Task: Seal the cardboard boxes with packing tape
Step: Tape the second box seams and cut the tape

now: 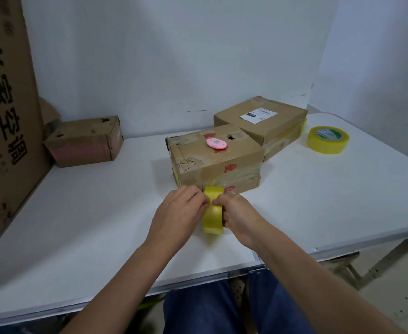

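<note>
Your left hand (pixel 179 210) and right hand (pixel 236 213) both hold the yellow tape roll (pixel 213 214) in the middle of the frame, low down. It stands on edge on the white table (pixel 89 213). Your fingertips pinch together at the top of the roll, so you look to be picking at the tape end.

The near box (pixel 215 162) sits just behind the roll, with a pink cutter (pixel 216 143) on top. It has old tape on it, but no new strip yet. The label box (pixel 261 121) waits behind it, and a small box (pixel 85 141) sits at the left. A spare roll (pixel 328 140) lies at the right. I think most of the job is still left.
</note>
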Demonstrator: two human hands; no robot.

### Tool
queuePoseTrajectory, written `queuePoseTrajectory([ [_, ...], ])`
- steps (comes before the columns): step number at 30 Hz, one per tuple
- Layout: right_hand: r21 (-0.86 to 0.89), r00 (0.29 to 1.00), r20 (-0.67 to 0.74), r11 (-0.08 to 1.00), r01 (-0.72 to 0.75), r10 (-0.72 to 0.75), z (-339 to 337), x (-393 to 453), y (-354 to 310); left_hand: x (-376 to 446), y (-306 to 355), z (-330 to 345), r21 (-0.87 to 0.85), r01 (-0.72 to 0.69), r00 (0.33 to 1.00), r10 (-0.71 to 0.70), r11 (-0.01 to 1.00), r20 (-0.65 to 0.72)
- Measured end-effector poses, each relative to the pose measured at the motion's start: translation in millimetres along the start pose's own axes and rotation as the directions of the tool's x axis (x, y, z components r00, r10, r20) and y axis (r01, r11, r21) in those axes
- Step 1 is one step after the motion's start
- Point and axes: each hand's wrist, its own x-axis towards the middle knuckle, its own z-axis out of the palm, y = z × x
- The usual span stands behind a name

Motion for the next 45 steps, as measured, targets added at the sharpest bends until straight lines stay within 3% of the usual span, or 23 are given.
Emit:
queuePoseTrajectory([
  [6,-0.180,0.961,0.259,0.973,0.145,-0.096,-4.6,-6.8,-3.8,8.0,-5.1,0.5,-0.188,0.350,0.936,-0.335,0.918,0.107],
  [12,-0.346,0.955,0.289,0.922,0.174,-0.072,-5.0,-10.5,-11.6,18.0,-18.3,-9.4,-0.347,0.501,0.863,-0.425,0.793,0.274],
  [17,-0.389,0.948,0.312,0.918,0.073,0.057,-6.2,-12.8,-14.6,15.7,-16.1,-5.8,-0.353,0.488,0.872,-0.460,0.798,0.166],
  [23,-0.377,0.957,0.280,0.925,0.035,0.078,1.2,-19.1,-20.3,24.4,-29.1,-10.6,-0.453,0.510,0.845,-0.524,0.731,0.106],
  [26,-0.397,0.941,0.325,0.917,0.049,0.090,2.9,-18.9,-33.6,27.9,-35.6,-16.8,-0.418,0.507,0.846,-0.528,0.754,0.075],
  [32,-0.379,0.965,0.248,0.925,0.019,0.082,12.5,-19.4,-40.1,43.5,-45.2,-25.2,-0.439,0.447,0.851,-0.522,0.779,-0.060],
  [39,-0.242,0.939,0.335,0.970,0.001,0.083,11.2,-16.8,-48.9,67.9,-75.0,-24.1,-0.623,0.496,0.775,-0.631,0.605,0.004],
  [45,-0.342,0.954,0.255,0.937,-0.066,0.160,7.5,-12.5,-50.9,82.7,-90.7,-14.6,-0.637,0.502,0.766,-0.643,0.585,0.013],
])
